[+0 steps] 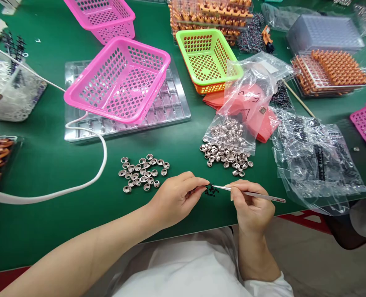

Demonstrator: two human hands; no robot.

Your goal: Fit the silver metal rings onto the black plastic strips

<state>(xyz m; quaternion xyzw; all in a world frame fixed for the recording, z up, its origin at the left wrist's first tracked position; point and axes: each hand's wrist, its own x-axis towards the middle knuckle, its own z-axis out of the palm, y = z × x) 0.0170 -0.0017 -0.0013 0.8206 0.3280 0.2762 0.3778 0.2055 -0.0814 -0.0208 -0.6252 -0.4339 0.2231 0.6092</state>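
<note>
Gripping tweezers [265,196] in our right hand [253,207], we are pinching with our left hand [177,199], contents hidden, beside black bits [213,192], probably handy by the counter's front edge [189,230].

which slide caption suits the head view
Right hand holding a slim metal tool, its tip at the left hand, by small black pieces on a green table.

Bare left forearm [108,241] slanting long and low, the person turns the left grip [178,198] inward, thumb and forefinger drawn close together. Facing it, I see the right grip [253,202], fingers curled and thumb pressing, above a steeper forearm [257,258].
</note>
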